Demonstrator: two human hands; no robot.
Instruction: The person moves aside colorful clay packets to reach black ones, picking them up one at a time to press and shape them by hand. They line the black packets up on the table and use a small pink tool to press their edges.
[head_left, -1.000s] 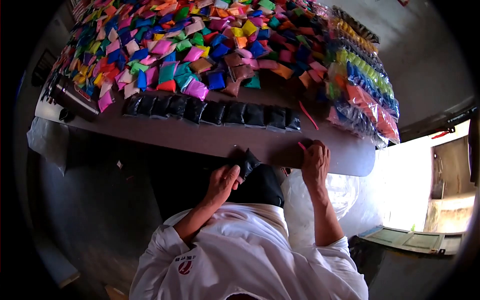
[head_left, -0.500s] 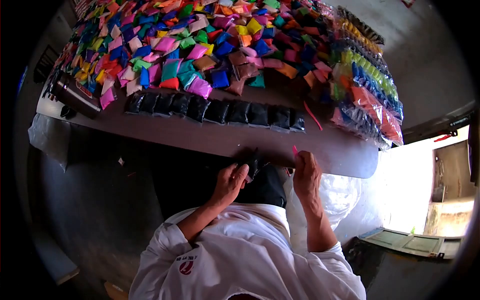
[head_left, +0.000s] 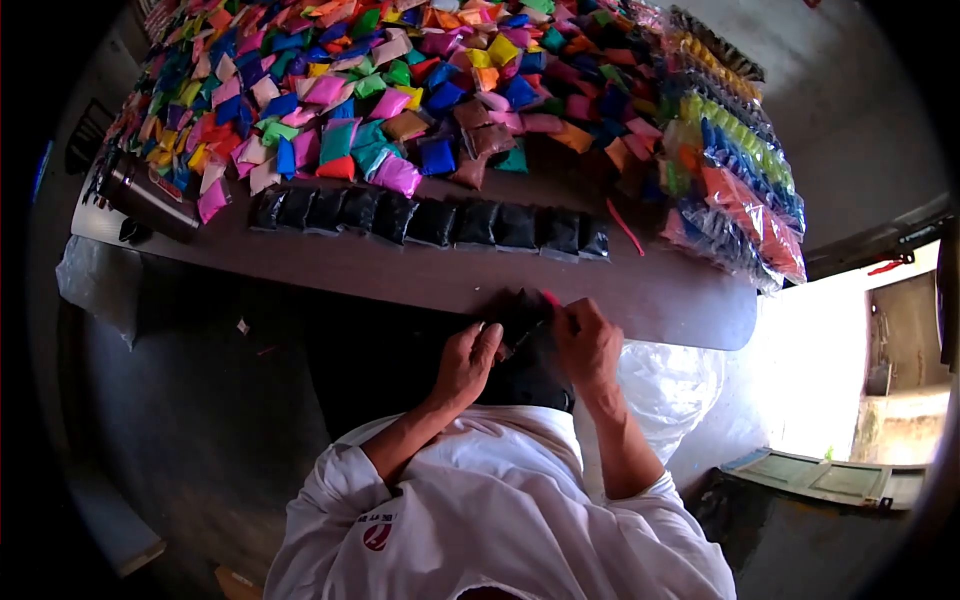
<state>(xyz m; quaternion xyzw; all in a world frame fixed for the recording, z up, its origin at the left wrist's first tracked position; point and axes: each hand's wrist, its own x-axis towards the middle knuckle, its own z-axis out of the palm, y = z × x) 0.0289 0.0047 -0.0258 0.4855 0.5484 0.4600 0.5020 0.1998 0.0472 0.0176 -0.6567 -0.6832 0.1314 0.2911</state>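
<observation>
My left hand [head_left: 467,362] is closed on a black packet [head_left: 522,314] just off the table's near edge, above my lap. A thin pink strip [head_left: 550,298] pokes out of the closed fingers of my right hand [head_left: 588,345]. That strip overlaps the right side of the black packet in this view. Further in on the table lies a row of filled black packets [head_left: 432,223], side by side. A loose red strip [head_left: 626,228] rests past the row's right end.
Small packets in many colours [head_left: 400,100] are heaped over the far part of the table [head_left: 350,272]. Bundled packets [head_left: 745,200] are stacked along its right side. A dark tumbler [head_left: 150,198] lies at the left, and a clear plastic bag [head_left: 670,390] hangs below the right edge.
My right hand has moved left with the pink strip, up to the black packet. My left hand has stayed nearly in place, and the packet now sits slightly higher and further right.
</observation>
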